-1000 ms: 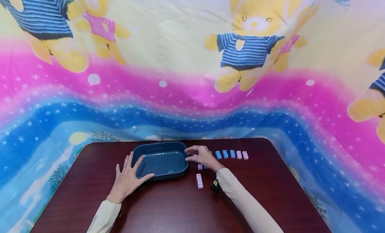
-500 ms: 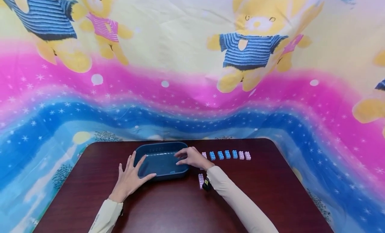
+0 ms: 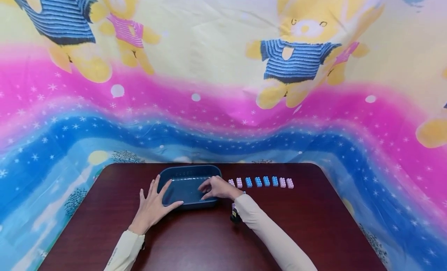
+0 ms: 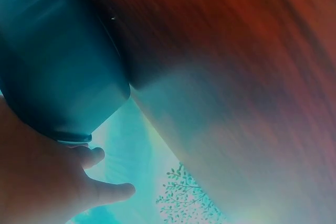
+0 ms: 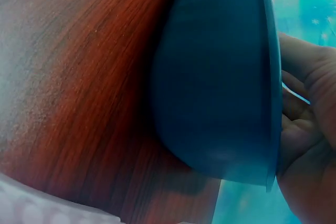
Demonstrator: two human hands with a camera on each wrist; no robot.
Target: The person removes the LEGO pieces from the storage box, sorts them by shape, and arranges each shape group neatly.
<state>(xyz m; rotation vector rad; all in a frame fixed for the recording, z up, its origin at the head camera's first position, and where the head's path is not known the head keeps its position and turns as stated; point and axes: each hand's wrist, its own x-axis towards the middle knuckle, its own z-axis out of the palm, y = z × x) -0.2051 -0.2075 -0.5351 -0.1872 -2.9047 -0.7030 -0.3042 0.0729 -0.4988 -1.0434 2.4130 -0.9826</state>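
A dark blue-green tray (image 3: 190,205) stands at the far left of the table. My left hand (image 3: 149,211) rests at its left end with fingers spread, the thumb along the near rim. In the left wrist view the hand (image 4: 44,177) is by the tray wall (image 4: 68,77). Inside the tray's right half is my right hand (image 3: 219,187), fingers bent and thumb apart; I see nothing between their tips. The tray wall (image 5: 220,87) hides part of this hand (image 5: 310,124) in the right wrist view.
Right of the tray a row of small toy bricks runs across the table (image 3: 297,224): pink bricks (image 3: 239,182) at both ends, blue bricks (image 3: 258,181) between. My right wrist and sleeve cover the spot nearer me. A bear-print cloth (image 3: 216,119) hangs behind.
My right hand has moved left from beside the tray's right edge, over the rim and down inside. Its arm now hides the loose bricks near me. The left hand stays put.
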